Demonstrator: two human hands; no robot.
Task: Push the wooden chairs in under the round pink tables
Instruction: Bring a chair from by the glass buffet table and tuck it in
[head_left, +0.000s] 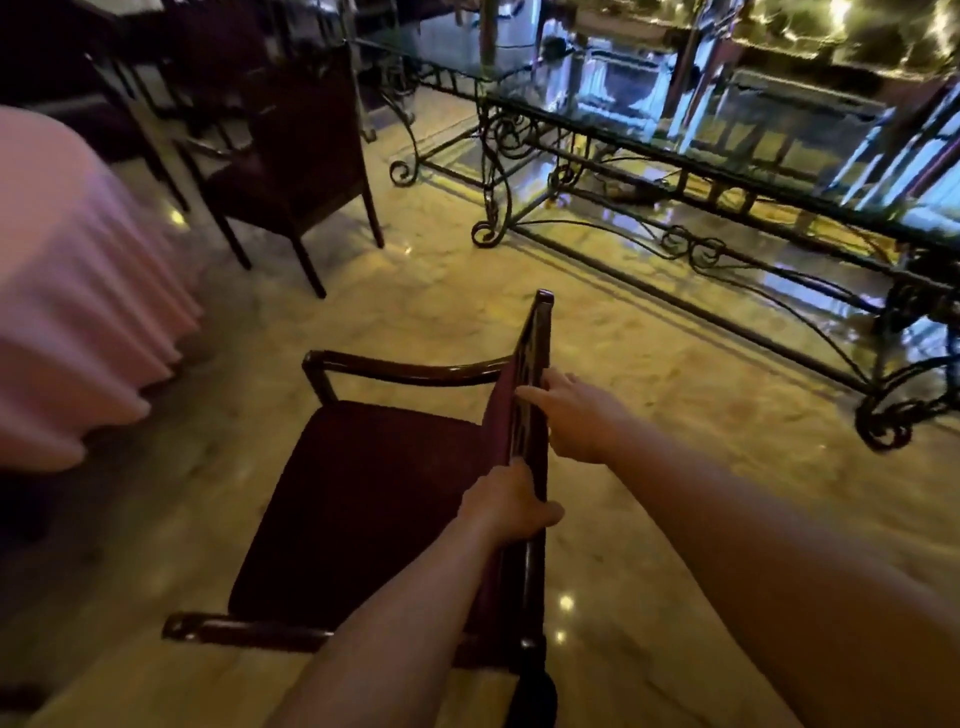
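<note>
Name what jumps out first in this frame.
Bottom centre, the left hand grips the top rail of a wooden armchair and the right hand rests on it, seat facing the pink-draped round table at left. Along the right runs a glass-topped wrought-iron table.

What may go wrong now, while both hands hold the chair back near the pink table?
1. The front armrest may catch the hanging pink tablecloth and drag it.
2. The left hand grips the chair back while the right hand only rests on it, so the chair might swivel on the glossy floor.
</note>
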